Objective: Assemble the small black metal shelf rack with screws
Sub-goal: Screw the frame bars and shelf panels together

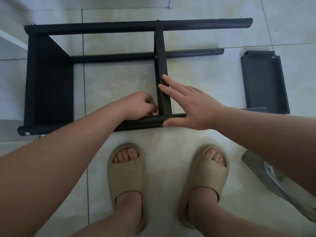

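The black metal rack [49, 82] lies on its side on the tiled floor, with long posts running left to right. A shelf panel [161, 65] stands across the middle between the posts. My right hand [189, 106] lies flat with straight fingers against that panel, thumb on the near post [147, 121]. My left hand [140, 105] has its fingers curled at the corner where panel and near post meet; whether they pinch a screw is hidden. A loose shelf panel [264, 81] lies at the right.
My two feet in beige slippers [126, 178] stand just in front of the rack. A clear plastic bag with a shiny metal tool [271, 178] lies on the floor at the lower right. A white edge [13, 39] shows at far left.
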Tool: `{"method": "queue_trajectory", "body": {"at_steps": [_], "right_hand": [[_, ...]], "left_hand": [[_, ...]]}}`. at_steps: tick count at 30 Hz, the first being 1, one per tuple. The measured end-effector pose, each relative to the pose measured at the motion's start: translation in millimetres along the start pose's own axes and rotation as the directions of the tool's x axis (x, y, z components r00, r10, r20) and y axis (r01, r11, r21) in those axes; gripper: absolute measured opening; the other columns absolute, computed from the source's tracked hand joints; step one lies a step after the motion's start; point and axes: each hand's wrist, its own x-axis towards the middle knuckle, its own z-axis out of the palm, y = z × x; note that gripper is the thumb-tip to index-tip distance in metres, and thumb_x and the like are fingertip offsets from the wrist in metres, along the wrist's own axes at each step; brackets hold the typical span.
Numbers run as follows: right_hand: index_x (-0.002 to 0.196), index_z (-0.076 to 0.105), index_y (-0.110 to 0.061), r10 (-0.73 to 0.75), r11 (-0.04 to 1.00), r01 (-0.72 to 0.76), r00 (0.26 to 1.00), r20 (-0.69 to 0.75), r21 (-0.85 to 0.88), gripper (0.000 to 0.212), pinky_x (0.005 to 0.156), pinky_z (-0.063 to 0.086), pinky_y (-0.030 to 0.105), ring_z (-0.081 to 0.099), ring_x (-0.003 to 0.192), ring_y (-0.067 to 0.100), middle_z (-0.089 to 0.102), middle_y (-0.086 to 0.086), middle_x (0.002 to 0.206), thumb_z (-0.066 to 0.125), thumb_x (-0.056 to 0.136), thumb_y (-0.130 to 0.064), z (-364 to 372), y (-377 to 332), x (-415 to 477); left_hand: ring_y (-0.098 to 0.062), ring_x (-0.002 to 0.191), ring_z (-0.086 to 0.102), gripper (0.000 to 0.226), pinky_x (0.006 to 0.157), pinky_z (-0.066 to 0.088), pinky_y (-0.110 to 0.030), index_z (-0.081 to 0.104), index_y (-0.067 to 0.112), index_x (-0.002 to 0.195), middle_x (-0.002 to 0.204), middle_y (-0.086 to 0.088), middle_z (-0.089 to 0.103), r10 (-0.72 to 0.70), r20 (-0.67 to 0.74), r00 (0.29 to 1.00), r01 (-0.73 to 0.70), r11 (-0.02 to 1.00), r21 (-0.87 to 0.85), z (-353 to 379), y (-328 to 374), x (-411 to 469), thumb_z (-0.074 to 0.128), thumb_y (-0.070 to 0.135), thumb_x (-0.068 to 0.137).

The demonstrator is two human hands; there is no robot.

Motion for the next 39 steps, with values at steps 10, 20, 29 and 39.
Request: {"method": "queue_trajectory", "body": {"at_steps": [10,20,29,39], "right_hand": [[0.129,0.050,-0.029,0.421,0.901,-0.367,0.866,0.269,-0.230,0.030,0.079,0.048,0.039,0.059,0.094,0.027,0.060,0.002,0.111,0.051,0.100,-0.038,-19,24,-53],[0.105,0.052,-0.027,0.334,0.934,-0.320,0.940,0.073,-0.159,0.021,0.074,0.035,0.037,0.054,0.084,0.022,0.061,-0.003,0.098,0.054,0.100,-0.047,-58,30,-78],[0.109,0.059,-0.028,0.113,0.925,-0.219,0.938,-0.328,-0.310,0.032,0.090,0.041,0.036,0.053,0.085,0.015,0.061,-0.009,0.095,0.048,0.100,-0.056,-136,-22,-92],[0.113,0.058,-0.024,0.259,0.847,-0.436,0.839,-0.478,-0.306,0.038,0.085,0.034,0.036,0.060,0.095,0.022,0.064,-0.005,0.106,0.046,0.100,-0.057,-214,-27,-183]], "left_hand": [[-0.017,0.089,0.065,0.024,0.093,0.049,-0.037,0.067,0.024,0.090,0.093,-0.001,0.074,-0.074,0.093,0.993,0.053,0.976,0.209,-18,22,-57,0.053,0.041,0.100],[-0.023,0.135,0.041,0.055,0.109,0.040,-0.039,0.046,0.026,0.140,0.147,0.000,0.044,0.282,-0.197,0.939,-0.132,0.824,0.551,-21,85,-82,0.068,0.035,0.089],[-0.013,0.077,0.055,0.012,0.060,0.038,-0.026,0.056,0.024,0.104,0.087,0.005,0.055,0.252,-0.150,0.956,-0.110,0.782,0.614,-44,169,-119,0.057,0.016,0.095],[-0.023,0.089,0.054,0.022,0.079,0.047,-0.036,0.056,0.016,0.106,0.095,-0.004,0.057,0.280,-0.521,0.806,-0.036,0.903,0.429,-55,193,-171,0.047,0.001,0.092]]}}
